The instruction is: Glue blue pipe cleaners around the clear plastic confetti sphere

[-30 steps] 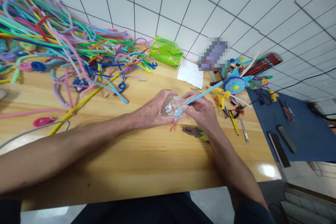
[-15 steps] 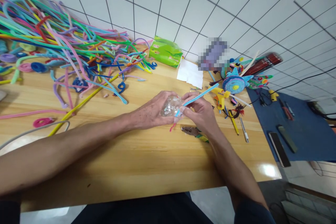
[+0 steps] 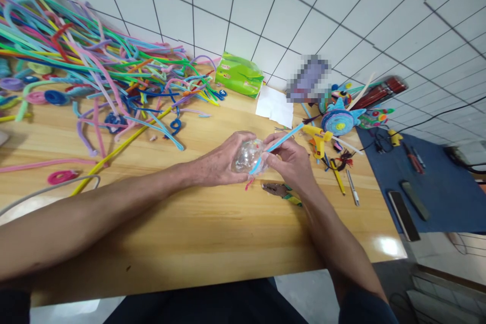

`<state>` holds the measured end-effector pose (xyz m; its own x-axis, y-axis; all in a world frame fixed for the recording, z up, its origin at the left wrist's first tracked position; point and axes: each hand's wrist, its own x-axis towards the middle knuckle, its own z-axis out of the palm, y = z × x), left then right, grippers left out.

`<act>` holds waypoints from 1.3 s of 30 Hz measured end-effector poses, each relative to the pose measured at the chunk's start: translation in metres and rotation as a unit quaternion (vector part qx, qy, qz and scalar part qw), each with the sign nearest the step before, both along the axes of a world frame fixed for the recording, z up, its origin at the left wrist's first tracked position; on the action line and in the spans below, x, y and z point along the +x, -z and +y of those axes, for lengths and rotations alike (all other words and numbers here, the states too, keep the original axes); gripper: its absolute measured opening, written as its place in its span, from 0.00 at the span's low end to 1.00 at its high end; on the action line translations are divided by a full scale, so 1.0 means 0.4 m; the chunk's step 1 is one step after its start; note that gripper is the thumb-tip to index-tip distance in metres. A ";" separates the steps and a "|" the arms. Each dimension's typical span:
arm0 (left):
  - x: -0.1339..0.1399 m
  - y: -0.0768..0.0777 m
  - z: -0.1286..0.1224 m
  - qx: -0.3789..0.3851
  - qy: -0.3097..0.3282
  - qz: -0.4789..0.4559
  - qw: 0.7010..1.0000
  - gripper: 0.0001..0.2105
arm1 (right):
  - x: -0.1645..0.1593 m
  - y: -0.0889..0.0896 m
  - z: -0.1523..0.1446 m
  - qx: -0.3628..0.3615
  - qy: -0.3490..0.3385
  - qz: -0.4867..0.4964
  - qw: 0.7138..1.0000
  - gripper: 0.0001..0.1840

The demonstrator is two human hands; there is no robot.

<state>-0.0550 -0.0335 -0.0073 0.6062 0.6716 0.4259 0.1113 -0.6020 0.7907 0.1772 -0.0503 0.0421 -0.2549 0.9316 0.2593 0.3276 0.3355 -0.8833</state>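
Left grip [image 3: 218, 162]: cupped clear piece [image 3: 246, 157] (roundish) above bench [image 3: 212, 228] | Right grip [image 3: 286, 161]: pinched blue strip [image 3: 287, 135], lower end overlapping the piece | Risk: strip might have skidded — slick surface, slack pinch

1. Clad in a dark left sleeve [image 3: 14, 306] and a dark navy right sleeve [image 3: 364, 310], both ending near the elbow.
2. Covered at the lap by a dark, near-black garment [image 3: 205, 306].
3. Bare at forearms [image 3: 125, 207], left hand [image 3: 217, 161] and right hand [image 3: 289, 162].
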 end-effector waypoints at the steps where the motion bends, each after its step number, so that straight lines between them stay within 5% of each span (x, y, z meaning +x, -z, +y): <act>1: 0.000 -0.003 -0.002 0.001 -0.003 0.001 1.000 0.41 | -0.001 -0.002 -0.001 0.003 -0.001 -0.002 1.000 0.02; 10: 0.007 -0.027 -0.018 -0.063 -0.059 0.010 0.996 0.36 | -0.003 -0.010 -0.003 0.009 0.003 -0.009 1.000 0.02; 24: 0.007 0.006 0.000 0.011 -0.045 -0.002 0.999 0.45 | 0.001 -0.005 -0.002 0.008 0.004 -0.027 1.000 0.03; 33: 0.004 -0.024 -0.017 0.005 -0.053 0.014 0.999 0.33 | -0.008 -0.021 -0.013 0.006 -0.006 -0.037 0.999 0.04; 39: 0.009 -0.006 -0.015 0.000 -0.058 0.007 0.998 0.41 | 0.001 -0.017 0.003 0.003 -0.006 -0.015 1.000 0.05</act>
<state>-0.0513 -0.0395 -0.0051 0.5300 0.7378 0.4180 0.1914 -0.5843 0.7886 0.1775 -0.0491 0.0488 -0.2748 0.9266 0.2567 0.3501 0.3451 -0.8708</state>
